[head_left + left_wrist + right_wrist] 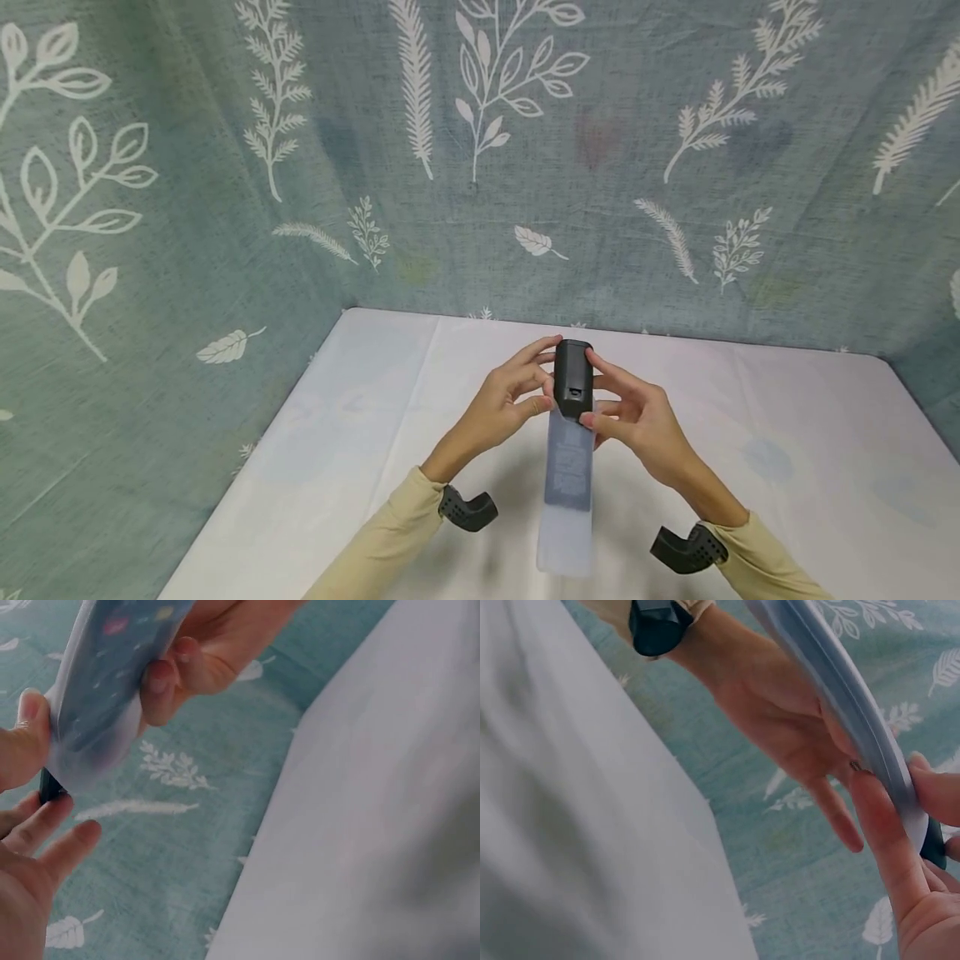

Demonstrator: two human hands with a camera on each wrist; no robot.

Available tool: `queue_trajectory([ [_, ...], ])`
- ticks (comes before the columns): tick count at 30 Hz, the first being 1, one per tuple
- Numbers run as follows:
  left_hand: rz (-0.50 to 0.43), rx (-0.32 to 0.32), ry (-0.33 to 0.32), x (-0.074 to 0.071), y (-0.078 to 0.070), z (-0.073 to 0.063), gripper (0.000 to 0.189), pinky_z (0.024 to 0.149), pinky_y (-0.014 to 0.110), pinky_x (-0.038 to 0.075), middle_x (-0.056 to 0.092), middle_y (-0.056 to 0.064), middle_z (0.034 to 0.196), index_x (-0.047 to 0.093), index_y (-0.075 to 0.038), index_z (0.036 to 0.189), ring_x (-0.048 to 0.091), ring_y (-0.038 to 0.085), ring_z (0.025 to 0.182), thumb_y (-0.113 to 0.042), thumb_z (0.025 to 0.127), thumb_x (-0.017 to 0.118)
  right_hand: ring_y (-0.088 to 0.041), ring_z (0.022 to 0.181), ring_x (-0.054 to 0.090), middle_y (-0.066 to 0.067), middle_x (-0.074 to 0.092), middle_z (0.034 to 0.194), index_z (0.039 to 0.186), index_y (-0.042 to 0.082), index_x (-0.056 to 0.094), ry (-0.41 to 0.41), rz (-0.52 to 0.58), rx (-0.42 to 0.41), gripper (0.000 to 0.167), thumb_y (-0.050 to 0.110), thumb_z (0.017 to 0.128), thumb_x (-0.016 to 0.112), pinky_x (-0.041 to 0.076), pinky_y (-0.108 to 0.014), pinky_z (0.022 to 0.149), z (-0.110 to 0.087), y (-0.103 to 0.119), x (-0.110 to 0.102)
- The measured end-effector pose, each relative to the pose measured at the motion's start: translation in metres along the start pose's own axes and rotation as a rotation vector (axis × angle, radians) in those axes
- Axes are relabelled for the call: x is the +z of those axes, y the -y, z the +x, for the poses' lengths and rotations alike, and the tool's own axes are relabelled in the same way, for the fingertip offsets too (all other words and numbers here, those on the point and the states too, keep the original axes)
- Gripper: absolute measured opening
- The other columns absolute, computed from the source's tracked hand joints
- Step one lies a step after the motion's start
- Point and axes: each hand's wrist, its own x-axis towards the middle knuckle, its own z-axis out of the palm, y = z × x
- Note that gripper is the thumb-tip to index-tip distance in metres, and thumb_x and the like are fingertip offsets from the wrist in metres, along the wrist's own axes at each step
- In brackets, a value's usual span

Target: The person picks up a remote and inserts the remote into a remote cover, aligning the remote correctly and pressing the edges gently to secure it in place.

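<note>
A black remote control (pixel 573 375) sits partly inside a long translucent sleeve (pixel 565 542), its black end sticking out at the far end. Through the sleeve in the left wrist view, small buttons (pixel 116 627) show, one red and one yellow. My left hand (pixel 512 393) pinches the remote's left edge near that end. On the other side, my right hand (pixel 637 414) grips it between thumb and fingers, close to the sleeve's mouth. The sleeve's near part hangs past the remote, flat and unfilled. In the right wrist view the sleeve (pixel 855 705) is seen edge-on.
A white-covered table (pixel 337 433) lies under both hands. Green-grey cloth with white leaf prints (pixel 450 233) hangs behind it and along the left. Black bands (pixel 468 510) sit on both wrists over beige sleeves.
</note>
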Motion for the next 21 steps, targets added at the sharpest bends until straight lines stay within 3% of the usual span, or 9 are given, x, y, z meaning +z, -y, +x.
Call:
queue_trajectory([
  [5,-0.016,-0.047,-0.042,-0.001,-0.003,0.001,0.014,0.086,0.036,0.053,0.038,0.025,0.139,0.052,0.005,0.078,0.048,0.038,0.121,0.009,0.083,0.065,-0.027,0.098,0.066,-0.030,0.048,0.126,0.148,0.004,0.028,0.062,-0.004,-0.010,0.072,-0.008,0.086,0.063,0.057,-0.043,0.063,-0.001,-0.002,0.000],
  [11,-0.110,-0.040,-0.020,-0.004,0.010,0.001,0.011,0.080,0.033,0.055,0.041,0.020,0.141,0.056,0.003,0.080,0.050,0.031,0.122,0.010,0.083,0.064,-0.026,0.111,0.060,-0.011,0.050,0.138,0.139,-0.006,0.041,0.112,0.027,-0.072,0.056,-0.010,0.086,0.060,0.055,-0.039,0.082,-0.005,-0.008,-0.006],
  [16,-0.255,-0.023,0.039,-0.005,0.019,-0.001,0.009,0.088,0.038,0.051,0.038,0.012,0.146,0.059,0.004,0.079,0.046,0.028,0.128,0.008,0.083,0.066,-0.022,0.101,0.065,-0.003,0.063,0.121,0.120,-0.006,0.062,0.023,0.054,-0.137,0.042,-0.014,0.079,0.067,0.056,-0.038,0.078,-0.009,-0.011,-0.007],
  [21,-0.348,-0.024,0.000,-0.006,0.021,-0.004,0.013,0.096,0.042,0.047,0.038,0.013,0.146,0.061,0.011,0.086,0.046,0.032,0.127,0.007,0.079,0.071,-0.023,0.095,0.067,-0.006,0.063,0.119,0.100,-0.009,0.068,-0.026,0.046,-0.158,0.024,-0.014,0.076,0.070,0.056,-0.040,0.074,-0.010,-0.010,-0.005],
])
